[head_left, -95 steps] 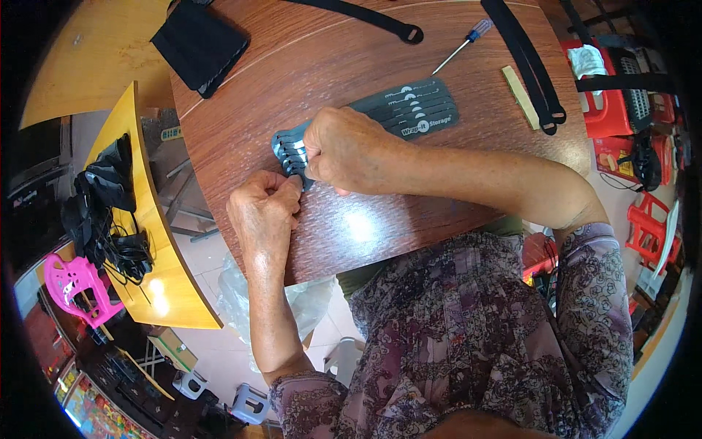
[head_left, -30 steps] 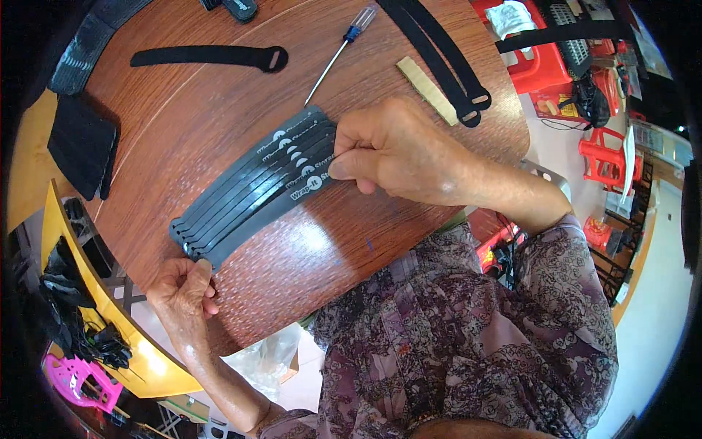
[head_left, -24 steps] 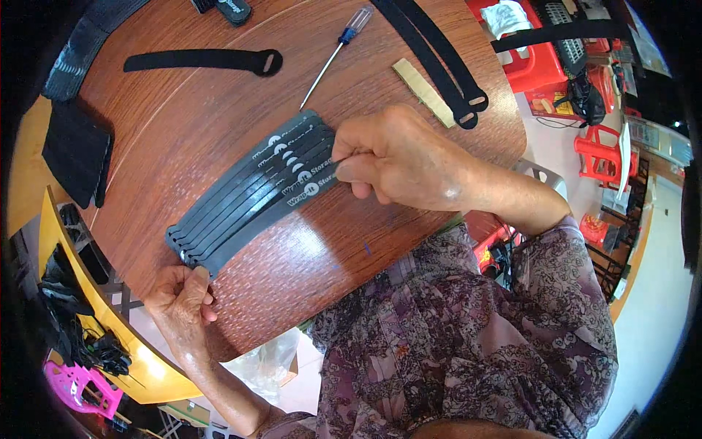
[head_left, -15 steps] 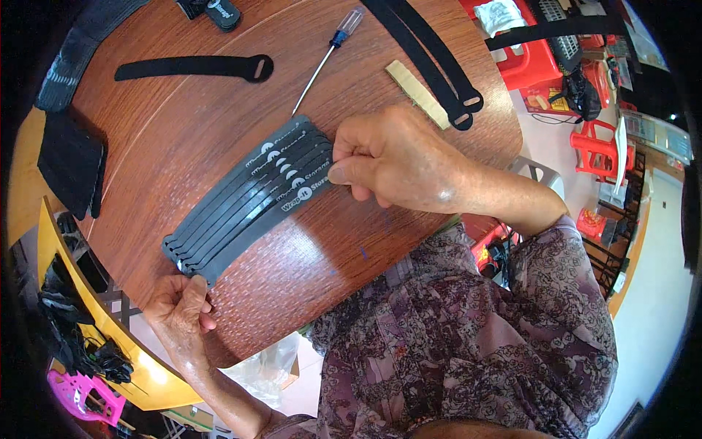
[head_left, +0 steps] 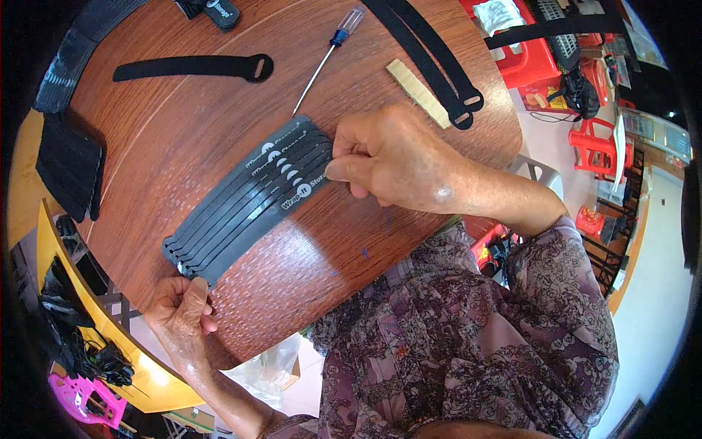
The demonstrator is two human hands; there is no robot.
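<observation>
A fanned stack of dark hook-and-loop straps (head_left: 238,208) with pale printing lies aslant on the brown wooden table (head_left: 292,293), its strips overlapping like steps. My right hand (head_left: 398,157) pinches the strap ends at the upper right, thumb and fingertips pressed together on the edge. At the lower left end, my left hand (head_left: 179,304) has its thumb and curled fingers closed on the corner of the straps. Just beyond the stack lies a screwdriver (head_left: 322,62) with a clear and blue handle, its tip close to the straps' far edge.
A single black strap (head_left: 190,67) with a slotted end lies farther left. Two long black straps (head_left: 431,62) and a tan strip (head_left: 417,94) are at the far right. Black bundled straps (head_left: 69,164) sit at the left edge. Red stools (head_left: 603,150) stand off to the right.
Near my right hand, the nearest strips have drawn closer together, so less printing shows between them. My right fingers have shifted slightly; the left hand has hardly moved.
</observation>
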